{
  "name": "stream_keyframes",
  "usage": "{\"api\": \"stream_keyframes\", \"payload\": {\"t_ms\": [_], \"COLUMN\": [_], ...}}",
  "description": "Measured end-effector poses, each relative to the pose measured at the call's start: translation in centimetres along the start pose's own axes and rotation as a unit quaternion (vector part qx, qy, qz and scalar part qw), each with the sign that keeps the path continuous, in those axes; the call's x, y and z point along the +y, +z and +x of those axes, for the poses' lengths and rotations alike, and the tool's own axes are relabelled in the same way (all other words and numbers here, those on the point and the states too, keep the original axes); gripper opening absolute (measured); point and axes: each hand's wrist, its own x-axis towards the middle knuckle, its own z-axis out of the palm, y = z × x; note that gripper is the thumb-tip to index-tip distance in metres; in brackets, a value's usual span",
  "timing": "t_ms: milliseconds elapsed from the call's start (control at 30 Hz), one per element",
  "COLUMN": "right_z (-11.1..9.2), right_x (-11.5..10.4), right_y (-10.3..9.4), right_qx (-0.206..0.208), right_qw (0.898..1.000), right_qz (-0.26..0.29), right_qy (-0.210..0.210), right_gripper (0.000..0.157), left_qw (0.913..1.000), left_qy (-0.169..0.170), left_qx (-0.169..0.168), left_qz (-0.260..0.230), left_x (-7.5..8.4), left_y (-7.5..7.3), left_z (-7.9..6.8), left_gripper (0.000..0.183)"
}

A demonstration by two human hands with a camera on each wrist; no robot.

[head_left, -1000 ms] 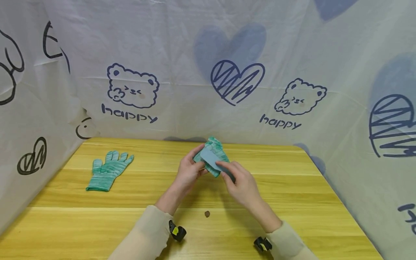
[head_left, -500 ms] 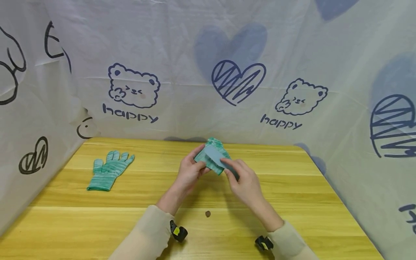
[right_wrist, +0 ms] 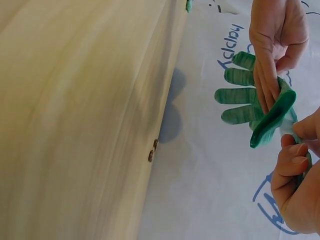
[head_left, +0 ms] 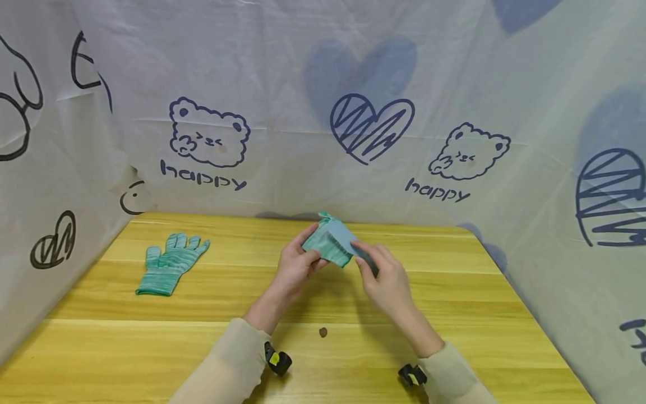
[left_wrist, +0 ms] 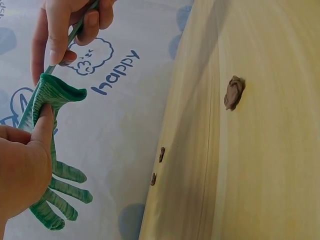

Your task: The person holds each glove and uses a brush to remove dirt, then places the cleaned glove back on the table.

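My left hand (head_left: 294, 264) holds up a green-and-white knitted glove (head_left: 319, 242), its thumb on the near face. In the left wrist view the glove (left_wrist: 46, 130) hangs with its cuff up and fingers down. My right hand (head_left: 388, 280) grips the dark handle of a flat light-blue brush (head_left: 344, 231), which has a row of short bristles or teeth along one edge. The brush head lies over the face of the glove; whether it touches cannot be told. From the right wrist view, my right hand (right_wrist: 300, 185) is close beside the glove's cuff (right_wrist: 272, 122).
A matching glove (head_left: 169, 266) lies flat on the left of the wooden table (head_left: 484, 314). A brown lump (head_left: 323, 332) sits near the front middle, and two smaller brown bits (left_wrist: 157, 166) show in the left wrist view. Printed white cloth (head_left: 282, 112) surrounds the table.
The brush has slid a little to the right across the held glove, with my right hand. The glove's lower end has lifted slightly; my left hand keeps its hold.
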Motion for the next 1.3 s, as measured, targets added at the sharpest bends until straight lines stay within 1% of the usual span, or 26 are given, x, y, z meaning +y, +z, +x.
{"api": "stream_keyframes", "payload": {"t_ms": [200, 333, 433, 500, 633, 767, 900, 1067, 1300], "right_z": [0.1, 0.4, 0.6, 0.7, 0.7, 0.5, 0.3, 0.2, 0.0], "right_x": [0.8, 1.0, 0.9, 0.8, 0.5, 0.2, -0.3, -0.7, -0.8], "right_y": [-0.2, -0.8, -1.1, -1.2, -1.1, -0.9, -0.7, -0.6, -0.3], "right_qx": [0.029, 0.04, 0.037, 0.031, 0.02, 0.009, -0.014, -0.044, -0.082], "right_qw": [0.999, 0.998, 0.997, 0.997, 0.998, 0.998, 0.999, 0.998, 0.996], "right_qz": [-0.004, 0.012, 0.03, 0.04, 0.052, 0.052, 0.052, 0.051, 0.031], "right_qy": [0.015, 0.05, 0.067, 0.065, 0.039, 0.017, 0.005, -0.006, -0.009], "right_gripper": [0.036, 0.037, 0.038, 0.038, 0.037, 0.035, 0.035, 0.036, 0.036], "left_qw": [1.0, 1.0, 1.0, 0.9999, 0.9996, 0.9991, 0.9987, 0.9979, 0.9977], "left_qy": [0.003, 0.007, 0.009, 0.011, 0.017, 0.019, 0.02, 0.027, 0.027], "left_qx": [0.002, 0.006, 0.003, -0.001, -0.011, -0.025, -0.037, -0.053, -0.054], "left_qz": [-0.004, -0.003, 0.0, 0.004, 0.018, 0.028, 0.029, 0.027, 0.029], "left_x": [0.1, 0.3, 0.3, 0.3, 0.2, 0.0, 0.0, 0.0, -0.1], "left_y": [0.0, -0.1, -0.2, -0.3, -0.4, -0.5, -0.4, -0.5, -0.4], "left_z": [0.0, 0.0, 0.1, 0.1, 0.1, 0.1, 0.0, -0.1, -0.1], "left_gripper": [0.075, 0.074, 0.074, 0.074, 0.074, 0.073, 0.073, 0.072, 0.074]}}
